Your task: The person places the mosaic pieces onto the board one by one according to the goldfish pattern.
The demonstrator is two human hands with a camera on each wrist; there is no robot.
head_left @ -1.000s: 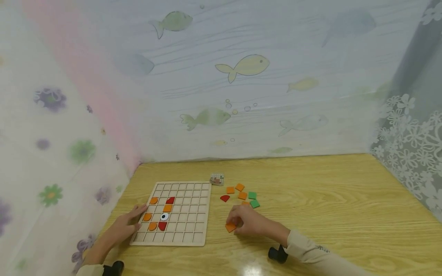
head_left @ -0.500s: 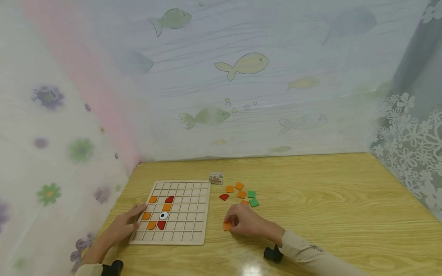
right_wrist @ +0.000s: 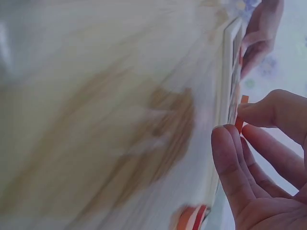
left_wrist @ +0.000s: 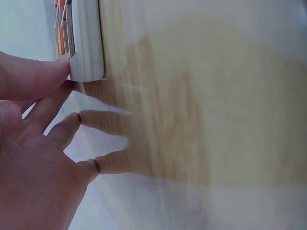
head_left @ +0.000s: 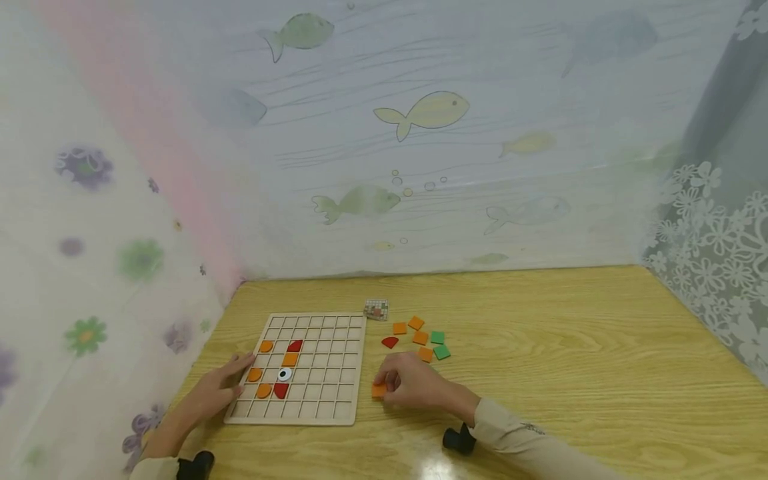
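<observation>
Look, the right hand (head_left: 415, 385) pinches an orange square tile (head_left: 379, 392); fingers spread, the left hand (head_left: 211, 396) touches the grid board (head_left: 300, 421) at nine o'clock.

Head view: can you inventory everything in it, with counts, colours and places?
Table: 1, yellow wood-grain, foreground
Board: 1, pale wood, table's left part
Rounded pieces: 3, orange, board's left side
Wedges: 3, red, two on board, one loose
Eye disc: 1, white and black, on board
Orange tiles: 6 visible, one on board, one held, four loose
Green tiles: at least 2, right of board
Card: 1, multicoloured, board's far right corner
Fish-print backdrop: 1, pale, behind
Flowered backdrop: 1, white, left
Lace: white, right
Wrist devices: 2, black
Sleeves: 2, beige
Left hand: 1, touching board's left edge
Right hand: 1, pinching orange tile
</observation>
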